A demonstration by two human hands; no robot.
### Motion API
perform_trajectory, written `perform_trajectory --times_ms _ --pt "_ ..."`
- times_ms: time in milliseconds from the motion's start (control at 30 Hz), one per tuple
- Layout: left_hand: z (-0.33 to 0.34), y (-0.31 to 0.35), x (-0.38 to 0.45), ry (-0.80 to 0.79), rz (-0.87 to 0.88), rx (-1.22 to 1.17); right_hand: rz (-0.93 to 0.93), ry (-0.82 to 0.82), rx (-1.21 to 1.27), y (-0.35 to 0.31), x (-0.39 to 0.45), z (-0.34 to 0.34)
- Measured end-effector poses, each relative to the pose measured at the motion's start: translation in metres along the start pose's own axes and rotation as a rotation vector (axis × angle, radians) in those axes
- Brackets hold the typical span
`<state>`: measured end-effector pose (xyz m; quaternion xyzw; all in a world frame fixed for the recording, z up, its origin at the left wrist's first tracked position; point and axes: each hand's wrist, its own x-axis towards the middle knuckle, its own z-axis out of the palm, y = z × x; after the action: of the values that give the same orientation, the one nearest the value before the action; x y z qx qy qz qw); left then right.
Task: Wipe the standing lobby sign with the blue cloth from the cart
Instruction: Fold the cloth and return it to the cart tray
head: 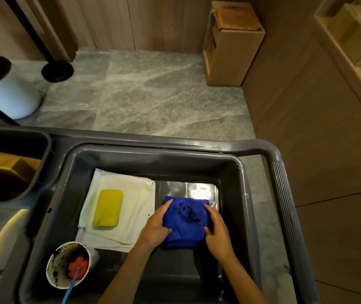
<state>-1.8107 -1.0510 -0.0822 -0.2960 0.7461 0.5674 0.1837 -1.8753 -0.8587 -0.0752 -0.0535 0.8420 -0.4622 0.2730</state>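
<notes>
A folded blue cloth (186, 222) with dark specks on top lies in the grey tray of the cart (236, 163). My left hand (156, 224) rests on its left edge and my right hand (216, 229) on its right edge, fingers pressing the folds from both sides. The cloth lies flat on the tray floor. A black pole on a round black base (57, 70) stands on the floor at the far left; whether it belongs to the lobby sign I cannot tell.
A yellow sponge (108, 207) lies on white cloths (131, 191) in the tray's left half. A white cup holding a red brush (69, 264) stands at the tray's near left. A white bin (8, 93) and a cardboard box (232, 44) stand on the marble floor.
</notes>
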Motion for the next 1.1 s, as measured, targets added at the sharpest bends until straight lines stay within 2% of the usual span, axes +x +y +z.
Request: perform_trajectory --times_ms 67,233,333,400,533,633,767,900,1000,1100 --pt "0.005 -0.003 0.006 0.034 0.014 0.15 -0.017 -0.002 -0.086 0.009 0.004 0.003" --pt "0.016 -0.008 0.012 0.116 0.085 0.436 0.076 -0.047 -0.244 0.02 0.011 0.009" --pt "0.019 -0.013 0.009 0.2 0.096 0.448 0.096 -0.078 -0.387 0.018 0.013 0.01" --pt "0.019 -0.016 0.007 0.21 0.097 0.539 0.106 -0.07 -0.531 0.014 0.01 0.008" --pt "0.013 -0.015 0.005 0.216 0.07 0.684 0.075 -0.025 -0.536 0.007 0.005 0.004" --pt "0.01 -0.012 0.0 0.263 0.05 0.684 0.088 0.044 -0.503 0.001 0.004 0.002" --pt "0.01 -0.008 -0.009 0.418 0.151 0.677 0.022 0.044 -0.585 -0.002 -0.004 0.001" --pt "0.015 -0.011 -0.013 0.389 0.172 0.682 -0.176 -0.015 -0.713 0.003 -0.008 0.001" --pt "0.02 -0.017 -0.012 0.312 0.233 0.73 -0.201 -0.055 -0.808 0.004 -0.009 0.005" --pt "0.019 -0.015 -0.02 0.336 0.257 0.791 -0.209 -0.093 -0.867 0.003 -0.012 0.008"
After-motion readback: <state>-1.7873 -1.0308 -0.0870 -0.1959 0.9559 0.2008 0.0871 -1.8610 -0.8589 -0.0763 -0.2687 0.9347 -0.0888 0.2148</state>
